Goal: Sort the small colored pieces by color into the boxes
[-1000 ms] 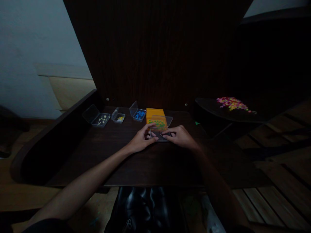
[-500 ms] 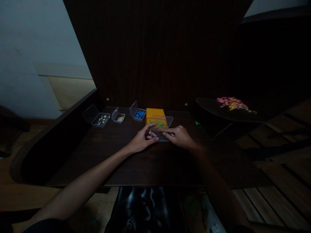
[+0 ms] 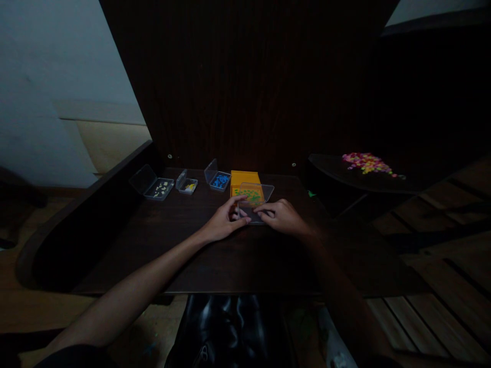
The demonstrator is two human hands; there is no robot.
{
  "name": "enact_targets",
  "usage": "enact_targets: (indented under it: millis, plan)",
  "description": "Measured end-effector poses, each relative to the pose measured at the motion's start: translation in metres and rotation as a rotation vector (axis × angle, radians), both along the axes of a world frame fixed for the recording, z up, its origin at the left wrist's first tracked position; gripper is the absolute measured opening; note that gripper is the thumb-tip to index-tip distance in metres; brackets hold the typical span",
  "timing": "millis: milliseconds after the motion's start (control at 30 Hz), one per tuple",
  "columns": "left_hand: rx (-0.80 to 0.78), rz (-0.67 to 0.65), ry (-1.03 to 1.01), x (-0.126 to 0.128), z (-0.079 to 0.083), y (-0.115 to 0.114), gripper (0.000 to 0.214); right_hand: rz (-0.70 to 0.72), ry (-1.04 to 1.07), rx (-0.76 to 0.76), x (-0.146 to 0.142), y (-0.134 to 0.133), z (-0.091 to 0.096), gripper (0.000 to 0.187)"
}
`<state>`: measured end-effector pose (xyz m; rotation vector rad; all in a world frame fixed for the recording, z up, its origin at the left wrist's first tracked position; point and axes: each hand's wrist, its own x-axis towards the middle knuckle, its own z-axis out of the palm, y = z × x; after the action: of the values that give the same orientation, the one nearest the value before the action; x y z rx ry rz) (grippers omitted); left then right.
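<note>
A clear plastic box point(image 3: 256, 220) with its lid raised lies on the dark desk in front of me. My left hand point(image 3: 227, 219) grips its left side, thumb along the near edge and fingers behind. From the right, my right hand point(image 3: 283, 216) reaches into the box, fingers bent and tips close together; whether a small piece is between them is too dark to tell. Behind the raised lid point(image 3: 264, 191), a yellow box point(image 3: 245, 178) lies with small green pieces point(image 3: 251, 195) showing in or over its near part.
Open clear boxes stand along the back left: one with pale pieces point(image 3: 161, 189), one with yellow pieces point(image 3: 189, 187), one with blue pieces point(image 3: 220, 180). A pink and yellow heap point(image 3: 368, 163) lies on the right-hand shelf. A green scrap point(image 3: 311, 194) is near the desk's right side.
My right fingers have shifted slightly and curled more inside the clear box. The left hand keeps its hold, and the boxes stay in place.
</note>
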<state>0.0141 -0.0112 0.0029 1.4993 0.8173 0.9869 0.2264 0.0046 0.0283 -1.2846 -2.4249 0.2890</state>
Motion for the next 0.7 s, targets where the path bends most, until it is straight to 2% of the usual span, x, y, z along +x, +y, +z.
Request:
enact_targets:
  millis: [233,367,500,600,700]
  plan:
    - [0.003,-0.011,-0.014,0.0,-0.003,0.002,0.066,-0.01,-0.006,0.0,0.0,0.0,0.0,0.028]
    - [0.016,-0.008,-0.009,-0.002,-0.006,0.006,0.067,-0.013,0.107,0.011,0.001,-0.003,0.005,0.027]
    - [0.047,0.049,0.011,-0.006,-0.005,0.01,0.066,0.086,0.219,-0.039,0.001,-0.007,0.01,0.024]
    - [0.074,0.116,0.018,-0.01,-0.004,0.015,0.065,0.184,0.145,-0.135,0.0,-0.007,0.008,0.024]
    - [0.095,0.166,0.026,-0.013,-0.004,0.019,0.063,0.22,0.01,-0.179,-0.002,-0.005,0.003,0.022]
